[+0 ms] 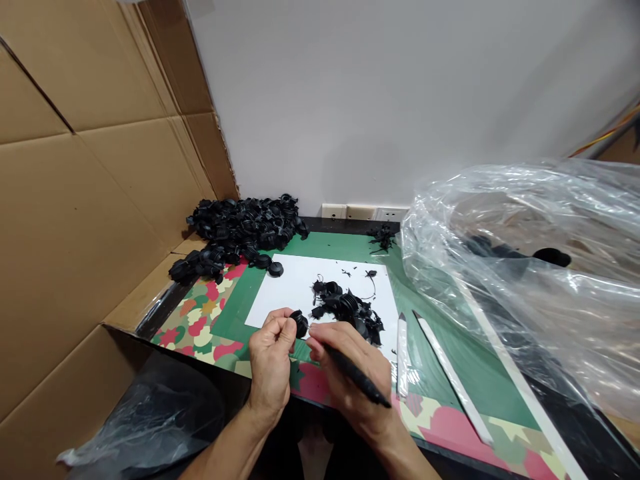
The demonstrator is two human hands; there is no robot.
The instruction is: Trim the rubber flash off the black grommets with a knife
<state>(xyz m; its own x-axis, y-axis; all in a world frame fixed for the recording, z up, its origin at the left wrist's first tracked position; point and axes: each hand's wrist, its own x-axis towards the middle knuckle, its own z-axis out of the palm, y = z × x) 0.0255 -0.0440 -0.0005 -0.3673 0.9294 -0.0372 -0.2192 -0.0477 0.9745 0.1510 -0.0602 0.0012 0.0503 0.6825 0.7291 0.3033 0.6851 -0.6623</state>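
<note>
My left hand (271,357) pinches a small round black plastic part (300,324) between thumb and fingers, just above the near edge of a white sheet (295,290). My right hand (350,373) grips a thin black tool (357,377) like a pen, its tip against the part. Right behind the hands, a small heap of black parts and trimmed scraps (347,308) lies on the white sheet.
A large pile of black parts (240,230) sits at the back left beside cardboard walls (85,200). A big clear plastic bag (525,267) fills the right side. Two white blades (401,353) lie on the green mat (450,360). A dark bag (160,413) hangs below left.
</note>
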